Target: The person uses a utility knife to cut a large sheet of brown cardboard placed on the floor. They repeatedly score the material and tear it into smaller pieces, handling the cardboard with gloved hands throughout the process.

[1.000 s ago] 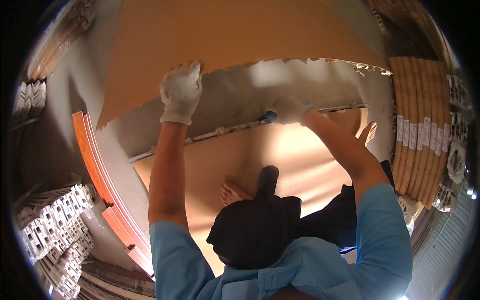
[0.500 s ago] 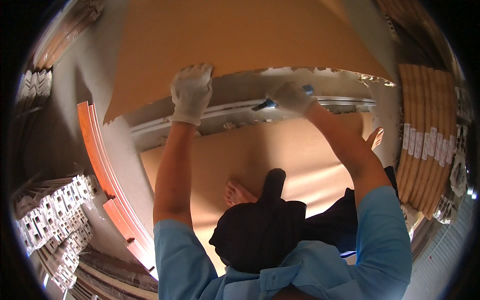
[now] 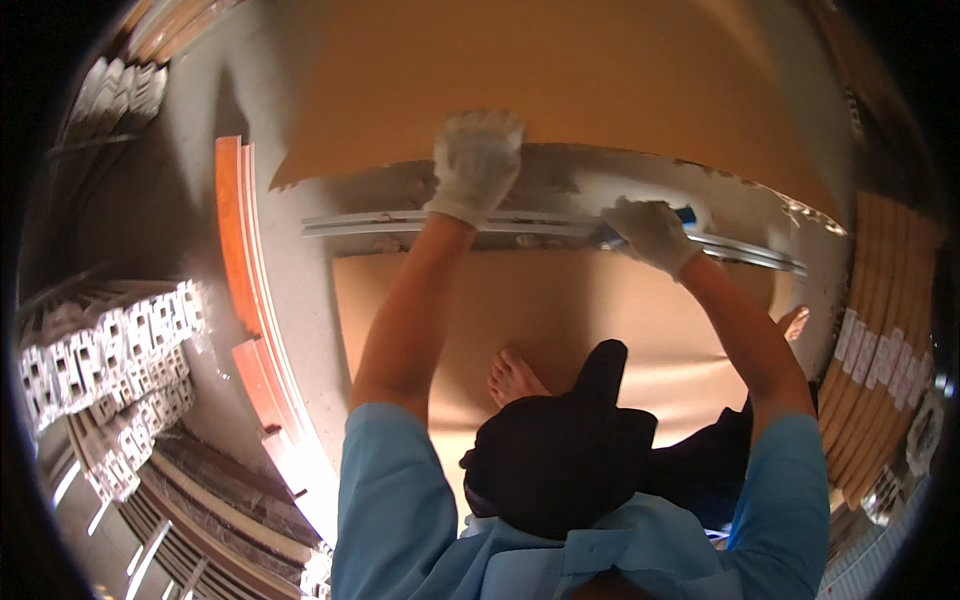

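My left hand (image 3: 478,165), in a pale glove, is closed over the ragged near edge of a large brown cardboard sheet (image 3: 600,80). My right hand (image 3: 650,232), also gloved, is wrapped round a blue-handled cutter (image 3: 687,216). Motion blurs the cutter's front end, which lies over a long pair of silvery metal strips (image 3: 750,252). I cannot tell whether its blade touches them. Those strips lie across the gap between the upper sheet and a second brown sheet (image 3: 450,310) nearer me. Bare feet (image 3: 515,377) rest on or beside this nearer sheet.
Orange-brown trim strips (image 3: 231,200) lie on the floor at left. Wrapped stacks of white hollow profiles (image 3: 110,340) stand farther left. Long brown wrapped bundles (image 3: 880,340) with white labels line the right side. Torn bits hang from the upper sheet's right edge.
The whole view has shifted and turned slightly. The upper sheet, with my left hand on it, has moved a little farther from the metal strips. My right hand still holds the cutter.
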`<state>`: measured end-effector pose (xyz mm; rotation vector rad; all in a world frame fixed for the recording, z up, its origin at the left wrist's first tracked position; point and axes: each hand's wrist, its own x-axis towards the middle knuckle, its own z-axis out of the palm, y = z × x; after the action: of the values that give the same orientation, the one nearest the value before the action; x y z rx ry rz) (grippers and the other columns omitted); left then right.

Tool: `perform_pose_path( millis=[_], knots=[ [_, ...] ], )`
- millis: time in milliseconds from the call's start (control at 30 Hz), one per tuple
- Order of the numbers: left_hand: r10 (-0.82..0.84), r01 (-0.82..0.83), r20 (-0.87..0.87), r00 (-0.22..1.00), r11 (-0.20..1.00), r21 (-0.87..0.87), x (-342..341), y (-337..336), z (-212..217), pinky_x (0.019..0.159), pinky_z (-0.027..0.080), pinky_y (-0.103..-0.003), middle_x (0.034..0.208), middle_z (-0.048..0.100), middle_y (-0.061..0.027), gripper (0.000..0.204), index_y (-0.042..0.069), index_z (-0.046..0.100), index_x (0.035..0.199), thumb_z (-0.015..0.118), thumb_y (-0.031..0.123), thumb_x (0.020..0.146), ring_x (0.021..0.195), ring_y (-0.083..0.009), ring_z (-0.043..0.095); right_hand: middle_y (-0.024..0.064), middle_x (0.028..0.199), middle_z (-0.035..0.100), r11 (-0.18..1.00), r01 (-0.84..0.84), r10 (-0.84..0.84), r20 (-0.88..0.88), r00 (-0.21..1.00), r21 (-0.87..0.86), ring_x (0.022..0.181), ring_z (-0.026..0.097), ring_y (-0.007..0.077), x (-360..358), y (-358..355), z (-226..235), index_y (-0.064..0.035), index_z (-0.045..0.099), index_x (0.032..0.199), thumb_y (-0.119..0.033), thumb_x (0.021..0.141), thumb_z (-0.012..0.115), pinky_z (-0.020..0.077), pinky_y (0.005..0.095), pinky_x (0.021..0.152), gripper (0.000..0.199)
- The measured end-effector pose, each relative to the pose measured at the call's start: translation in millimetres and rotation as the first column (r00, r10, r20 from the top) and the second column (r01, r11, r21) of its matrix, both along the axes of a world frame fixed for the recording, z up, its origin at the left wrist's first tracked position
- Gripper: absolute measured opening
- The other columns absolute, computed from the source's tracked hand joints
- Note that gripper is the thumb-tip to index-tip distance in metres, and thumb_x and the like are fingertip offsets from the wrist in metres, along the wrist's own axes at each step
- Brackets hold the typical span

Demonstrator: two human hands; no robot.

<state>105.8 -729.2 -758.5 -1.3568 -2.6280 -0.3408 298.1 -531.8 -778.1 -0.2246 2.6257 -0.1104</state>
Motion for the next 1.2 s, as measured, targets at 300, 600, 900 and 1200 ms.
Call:
perform_pose_path(
  millis=[300, 600, 900, 1200],
  knots=[
    [0.035, -0.036, 0.084, 0.996, 0.999, 0.002, 8.4, -1.0, 5.3, 0.074, 0.052, -0.038, 0.089, 0.068, -0.0019, 0.017, 0.015, 0.065, 0.095, 0.06, 0.011, 0.079, 0.085, -0.0231, 0.064, 0.007, 0.094, 0.061, 0.99, -0.088, 0.088, 0.004, 0.996, 0.11, 0.088, 0.066, 0.0243, 36.9, -20.4, 14.7, -0.0113, 0.059, 0.108, -0.031, 0.083, 0.065, 0.0559, 0.0391, 0.067, 0.032],
    [0.089, -0.04, 0.148, 0.985, 0.952, -0.303, 17.7, -11.2, 1.4, 0.084, 0.05, -0.041, 0.102, 0.068, -0.0085, 0.028, 0.016, 0.065, 0.108, 0.055, 0.014, 0.081, 0.097, -0.0283, 0.063, 0.0059, 0.088, 0.058, 0.994, -0.016, -0.015, -0.281, 0.96, -0.109, 0.083, 0.063, 0.0218, 75.1, -13.3, -50.1, -0.0116, 0.057, 0.099, -0.023, 0.087, 0.058, 0.0524, 0.0382, 0.069, 0.016],
    [-0.066, 0.064, 0.074, 0.995, 0.998, 0.019, 7.3, -14.3, -3.1, 0.087, 0.048, -0.043, 0.11, 0.064, -0.0129, 0.036, 0.008, 0.06, 0.117, 0.058, 0.007, 0.081, 0.102, -0.0315, 0.06, 0.0045, 0.092, 0.064, 0.995, 0.048, -0.06, -0.147, 0.987, -0.086, 0.085, 0.068, 0.0253, 60.0, -23.5, -26.5, -0.0108, 0.063, 0.088, -0.016, 0.082, 0.059, 0.0563, 0.0381, 0.066, 0.008],
    [-0.102, 0.099, 0.062, 0.993, 0.994, 0.041, 7.7, -14.5, -3.2, 0.086, 0.049, -0.042, 0.109, 0.064, -0.0124, 0.033, 0.008, 0.06, 0.116, 0.056, 0.008, 0.083, 0.102, -0.0312, 0.06, 0.003, 0.091, 0.06, 0.996, -0.028, 0.019, -0.11, 0.994, -0.083, 0.073, 0.067, 0.024, 66.7, -23.4, -25.8, -0.0132, 0.058, 0.094, -0.017, 0.085, 0.056, 0.0552, 0.0351, 0.058, 0.01]
  ],
)
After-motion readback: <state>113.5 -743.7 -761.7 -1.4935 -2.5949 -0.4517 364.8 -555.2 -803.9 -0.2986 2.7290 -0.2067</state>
